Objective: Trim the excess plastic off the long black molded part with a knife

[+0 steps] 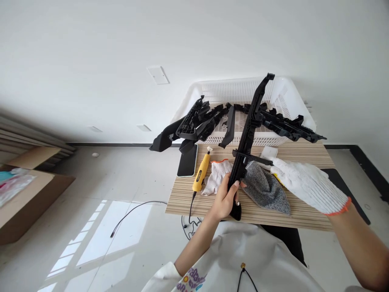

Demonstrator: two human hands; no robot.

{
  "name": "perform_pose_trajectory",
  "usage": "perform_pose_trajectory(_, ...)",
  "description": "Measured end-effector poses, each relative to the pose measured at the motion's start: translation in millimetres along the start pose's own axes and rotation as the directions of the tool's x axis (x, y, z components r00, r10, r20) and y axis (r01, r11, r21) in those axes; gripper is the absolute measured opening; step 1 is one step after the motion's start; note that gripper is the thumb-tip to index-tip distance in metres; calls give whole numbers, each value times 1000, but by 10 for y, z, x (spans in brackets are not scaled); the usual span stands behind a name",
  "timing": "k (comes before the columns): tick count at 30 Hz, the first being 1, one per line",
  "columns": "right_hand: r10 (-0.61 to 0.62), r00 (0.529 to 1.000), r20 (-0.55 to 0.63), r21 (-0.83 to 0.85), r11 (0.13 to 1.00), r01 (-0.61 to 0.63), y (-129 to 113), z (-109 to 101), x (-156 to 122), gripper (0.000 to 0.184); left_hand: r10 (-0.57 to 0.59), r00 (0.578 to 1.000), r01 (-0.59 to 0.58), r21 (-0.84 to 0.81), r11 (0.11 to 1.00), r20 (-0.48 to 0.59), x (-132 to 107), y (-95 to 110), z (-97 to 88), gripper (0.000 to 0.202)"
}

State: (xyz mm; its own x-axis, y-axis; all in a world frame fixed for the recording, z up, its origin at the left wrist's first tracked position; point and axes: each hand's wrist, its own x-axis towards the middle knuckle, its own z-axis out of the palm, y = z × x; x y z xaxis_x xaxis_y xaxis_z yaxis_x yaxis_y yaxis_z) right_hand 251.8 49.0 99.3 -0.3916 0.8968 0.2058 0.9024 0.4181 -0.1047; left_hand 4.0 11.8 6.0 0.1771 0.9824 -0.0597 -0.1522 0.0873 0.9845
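**Long, ribbed black plastic part (248, 132) braced in a bare left hand (225, 198)**

Head view. The part slants up over the striped wood-grain table (179, 200), far end in front of the slotted white plastic basket (291, 96). Left thumb on top, fingers curled round beneath, near the lower end; presumably this steadies it and leaves most of its length exposed.

Right hand (304, 180), in a white knitted glove with orange cuff, has its fingers closed together on a slim, straight, dark tool (255, 157). It crosses the part; whether they touch, I cannot tell. Glove perhaps for protection.

Other black plastic parts (282, 125) jut past the basket's edges, likely too long to fit flat. Crumpled grey cloth (266, 190), limp white glove (217, 176) and yellow pen-shaped power tool (201, 173) lie near the hands, seemingly for easy reach.

Writing: dark label (199, 175) on the yellow tool, too small to read. Purple lettering (196, 273) on the white top (267, 251), folded; no word certain. No brand legible.
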Motion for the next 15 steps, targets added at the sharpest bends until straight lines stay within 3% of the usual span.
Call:
perform_pose_trajectory(3,-52,992,117,-172,983,72,-119,-30,44,57,-2,1000,2,10,1000,8,2,-12,1,30)
perform_pose_trajectory(10,92,990,107,-301,952,-56,-329,-22,156,47,19,999,-22,61,998,45,-70,6,-25,33)
perform_pose_trajectory(15,87,990,115,-320,946,-46,-318,66,109,51,33,974,-74,177,981,225,-233,77,-140,60)
